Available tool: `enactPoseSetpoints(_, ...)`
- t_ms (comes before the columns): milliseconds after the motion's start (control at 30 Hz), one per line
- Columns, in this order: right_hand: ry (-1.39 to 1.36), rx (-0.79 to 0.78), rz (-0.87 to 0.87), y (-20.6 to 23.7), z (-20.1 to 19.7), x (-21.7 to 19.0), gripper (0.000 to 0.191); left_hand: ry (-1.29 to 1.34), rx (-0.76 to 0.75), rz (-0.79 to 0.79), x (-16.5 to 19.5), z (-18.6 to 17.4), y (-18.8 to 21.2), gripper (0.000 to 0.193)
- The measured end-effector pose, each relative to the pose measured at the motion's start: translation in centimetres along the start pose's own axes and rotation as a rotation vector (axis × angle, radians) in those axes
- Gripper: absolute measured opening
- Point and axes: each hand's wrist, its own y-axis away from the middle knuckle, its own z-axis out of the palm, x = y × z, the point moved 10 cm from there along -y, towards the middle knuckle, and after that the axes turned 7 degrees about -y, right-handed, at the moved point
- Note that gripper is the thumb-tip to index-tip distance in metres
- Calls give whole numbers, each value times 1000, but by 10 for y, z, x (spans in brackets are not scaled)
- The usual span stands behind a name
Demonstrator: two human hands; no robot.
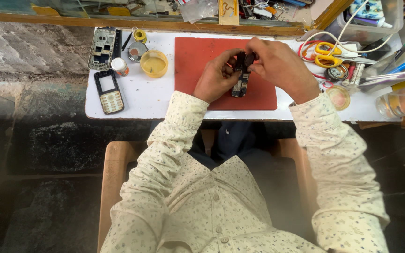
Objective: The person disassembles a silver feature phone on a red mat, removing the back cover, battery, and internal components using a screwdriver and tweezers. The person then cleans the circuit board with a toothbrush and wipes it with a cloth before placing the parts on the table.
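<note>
Head view: over the red mat (198, 70), my left hand (216, 77) and right hand (280, 65) both grip 1 opened phone board (241, 82), probably steadying it for fingertip work; a keypad phone (109, 92) lies left of the mat.

Small phone-repair workshop; white bench (146, 100) carries a red work mat (198, 70), a stripped phone frame (102, 48), a loose keypad housing (109, 91), yellow-handled scissors (326, 54), and a cluttered parts shelf (165, 8) behind.
</note>
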Motion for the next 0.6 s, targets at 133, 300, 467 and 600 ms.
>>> enactPoseSetpoints(133, -460, 172, 154, 17, 10, 38, 49, 122, 9, 1, -16, 3, -3, 55)
enactPoseSetpoints(300, -1156, 247, 147, 35, 58, 52, 50, 333, -1, -17, -36, 4, -9, 58)
enactPoseSetpoints(467, -1308, 287, 216, 49, 90, 56, 38, 494, 20, -52, -46, 1, -12, 60)
enactPoseSetpoints(600, -1421, 328, 268, 52, 96, 61, 37, 505, 33, -78, -45, -2, -10, 59)
